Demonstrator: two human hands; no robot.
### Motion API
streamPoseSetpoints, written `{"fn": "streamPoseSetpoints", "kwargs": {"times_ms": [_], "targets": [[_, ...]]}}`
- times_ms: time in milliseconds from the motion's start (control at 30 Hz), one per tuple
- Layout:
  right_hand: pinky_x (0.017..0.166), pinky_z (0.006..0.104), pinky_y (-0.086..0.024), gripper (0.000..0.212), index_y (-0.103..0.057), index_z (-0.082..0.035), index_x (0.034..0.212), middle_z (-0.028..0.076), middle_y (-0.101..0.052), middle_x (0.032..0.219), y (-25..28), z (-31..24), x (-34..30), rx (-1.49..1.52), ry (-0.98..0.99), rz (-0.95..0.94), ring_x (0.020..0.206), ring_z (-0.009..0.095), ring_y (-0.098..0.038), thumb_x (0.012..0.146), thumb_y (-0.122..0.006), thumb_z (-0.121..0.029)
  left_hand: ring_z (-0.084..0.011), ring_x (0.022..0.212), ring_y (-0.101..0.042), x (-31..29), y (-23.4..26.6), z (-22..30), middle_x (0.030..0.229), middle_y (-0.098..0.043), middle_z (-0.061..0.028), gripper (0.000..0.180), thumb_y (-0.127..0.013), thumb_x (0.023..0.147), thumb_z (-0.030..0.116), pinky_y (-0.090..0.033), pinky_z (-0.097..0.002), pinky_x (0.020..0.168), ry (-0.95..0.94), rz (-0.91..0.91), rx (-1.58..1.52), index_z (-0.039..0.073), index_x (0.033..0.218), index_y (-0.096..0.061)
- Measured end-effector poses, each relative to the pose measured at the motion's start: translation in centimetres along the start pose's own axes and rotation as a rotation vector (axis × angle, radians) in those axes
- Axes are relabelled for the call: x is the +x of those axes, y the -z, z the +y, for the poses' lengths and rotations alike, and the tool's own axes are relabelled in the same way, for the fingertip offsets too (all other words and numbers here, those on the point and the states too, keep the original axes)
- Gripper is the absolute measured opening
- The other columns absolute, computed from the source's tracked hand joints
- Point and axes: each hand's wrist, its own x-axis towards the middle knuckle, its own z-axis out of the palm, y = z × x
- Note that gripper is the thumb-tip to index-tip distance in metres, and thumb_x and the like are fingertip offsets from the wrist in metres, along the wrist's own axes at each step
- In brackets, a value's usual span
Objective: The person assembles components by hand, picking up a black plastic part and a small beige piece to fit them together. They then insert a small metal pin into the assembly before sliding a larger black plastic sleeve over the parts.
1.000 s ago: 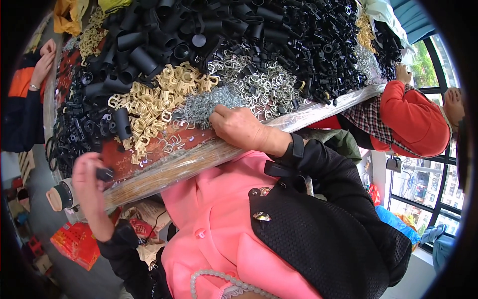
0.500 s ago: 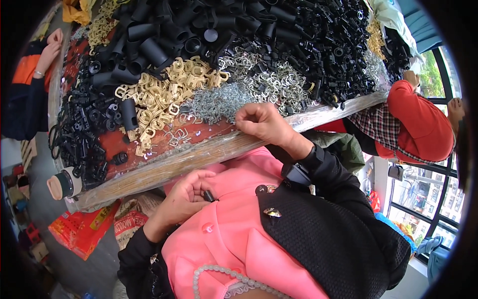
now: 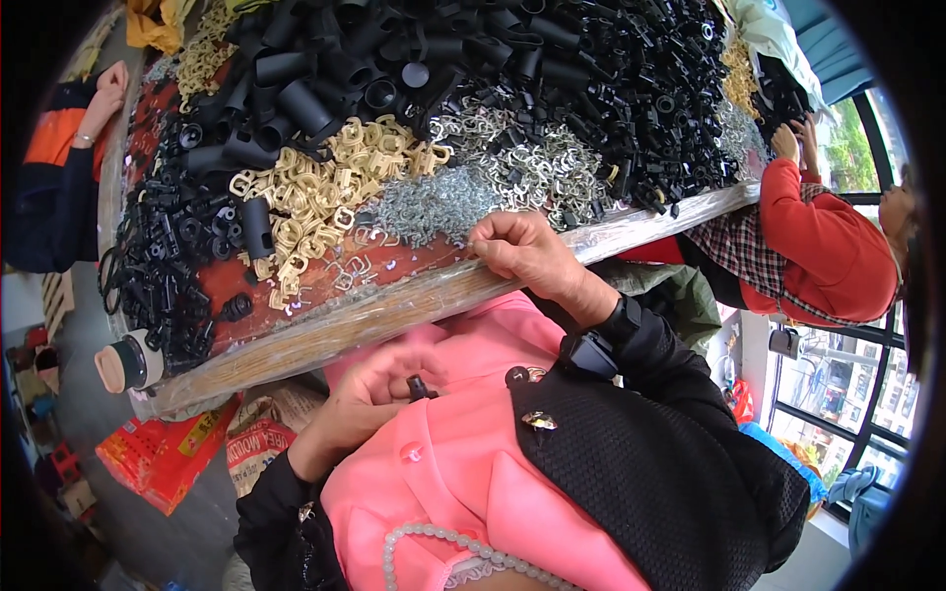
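Close in front of my body, my left hand [image 3: 370,391] holds a small black plastic part [image 3: 421,388] against the pink top; its fingers are slightly blurred. My right hand [image 3: 527,258] is pinched closed just over the table's wooden edge [image 3: 394,320]. What sits between its fingertips is hidden or too small to tell. Beside those fingertips lies a heap of tiny silver metal pieces [image 3: 429,204]. Bent silver clips [image 3: 552,167] are piled behind it, and cream-coloured plastic buckles [image 3: 320,182] lie to the left.
Large black tubes [image 3: 305,106] and small black parts [image 3: 650,98] cover the far side of the red tabletop [image 3: 236,286]. A lidded cup [image 3: 128,362] stands at the left corner. One person [image 3: 833,236] works at the right, another [image 3: 69,167] at the far left.
My left fingers have shifted and the black part has turned more upright. My right hand stays almost in place, slightly lower. The person at right has raised both hands over the table.
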Motion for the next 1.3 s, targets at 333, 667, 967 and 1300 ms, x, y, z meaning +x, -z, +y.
{"fn": "streamPoseSetpoints", "kwargs": {"times_ms": [333, 667, 967, 1300], "targets": [[0.051, 0.0190, -0.034, 0.010, -0.055, 0.000, 0.077, -0.004, -0.048, 0.065, -0.8, -0.3, -0.2, -0.250, 0.147, -0.102, 0.058, 0.005, -0.043, 0.081, -0.054, -0.010, -0.0159, 0.082, -0.056, 1.6, 1.3, 0.5, 0.096, -0.052, -0.0081, 0.033, -0.055, 0.081, 0.013, -0.047, -0.0260, 0.069, -0.165, 0.089, 0.120, 0.003, 0.111, -0.044], [0.053, 0.0241, -0.039, 0.006, -0.056, -0.001, 0.074, 0.004, -0.052, 0.069, -3.3, -2.5, 0.0, -0.508, 0.417, -0.130, 0.059, 0.012, -0.049, 0.074, -0.060, -0.005, -0.0117, 0.085, -0.054, 6.4, 1.8, 2.3, 0.102, -0.053, -0.0052, 0.034, -0.048, 0.086, 0.015, -0.048, -0.0267, 0.074, -0.213, 0.261, -0.190, 0.001, 0.117, -0.041], [0.049, 0.0297, -0.043, 0.014, -0.057, -0.002, 0.079, 0.007, -0.052, 0.071, -3.8, -2.3, 0.5, -0.814, 0.657, -0.095, 0.058, 0.022, -0.053, 0.066, -0.063, -0.001, -0.0120, 0.088, -0.054, 5.5, 1.4, 2.4, 0.106, -0.052, -0.0064, 0.038, -0.047, 0.087, 0.015, -0.048, -0.0281, 0.077, -0.157, 0.312, -0.238, -0.001, 0.120, -0.038], [0.050, 0.0316, -0.044, 0.011, -0.057, -0.003, 0.074, 0.007, -0.052, 0.071, -3.9, -2.3, 0.0, -0.974, 0.616, -0.205, 0.059, 0.025, -0.054, 0.064, -0.062, -0.001, -0.0143, 0.089, -0.054, 5.4, 0.7, 1.6, 0.109, -0.049, -0.0090, 0.037, -0.041, 0.089, 0.013, -0.047, -0.0271, 0.078, -0.093, 0.301, -0.057, -0.003, 0.122, -0.035]]}}
